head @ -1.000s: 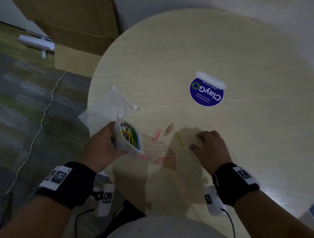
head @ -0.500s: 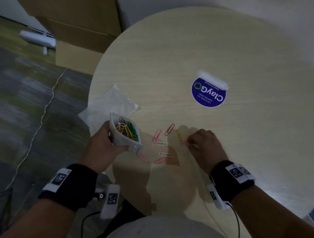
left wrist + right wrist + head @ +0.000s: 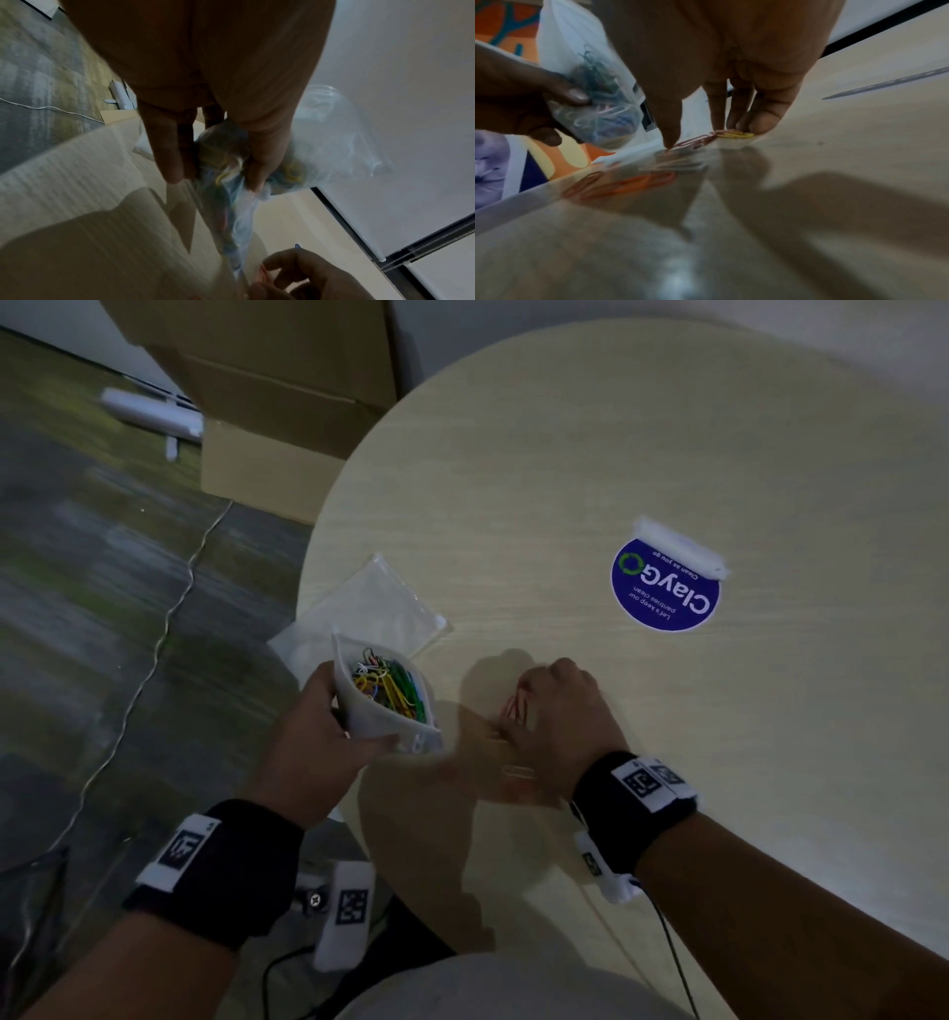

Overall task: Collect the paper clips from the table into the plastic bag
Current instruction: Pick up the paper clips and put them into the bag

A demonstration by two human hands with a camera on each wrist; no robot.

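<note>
My left hand (image 3: 318, 737) grips a small clear plastic bag (image 3: 382, 706) with its mouth open upward, holding several coloured paper clips, just off the table's left edge. In the left wrist view my fingers (image 3: 174, 174) and thumb pinch the bag (image 3: 231, 194). My right hand (image 3: 560, 711) arches over loose clips on the table (image 3: 770, 454). In the right wrist view its fingertips (image 3: 762, 123) press a yellow clip (image 3: 736, 135) and the thumb touches red clips (image 3: 695, 142). Orange clips (image 3: 634, 184) lie nearer the wrist. One pale clip (image 3: 518, 772) lies by the wrist.
A second, flat plastic bag (image 3: 369, 608) lies on the table behind the held one. A round blue sticker (image 3: 665, 588) is stuck at the table's middle right. Cardboard boxes (image 3: 267, 403) and a white cable (image 3: 169, 618) are on the floor to the left.
My right hand slid left from the yellow clip onto the pink clips, dragging clips together under its fingers. The left hand kept hold of the bag, tilting it slightly.
</note>
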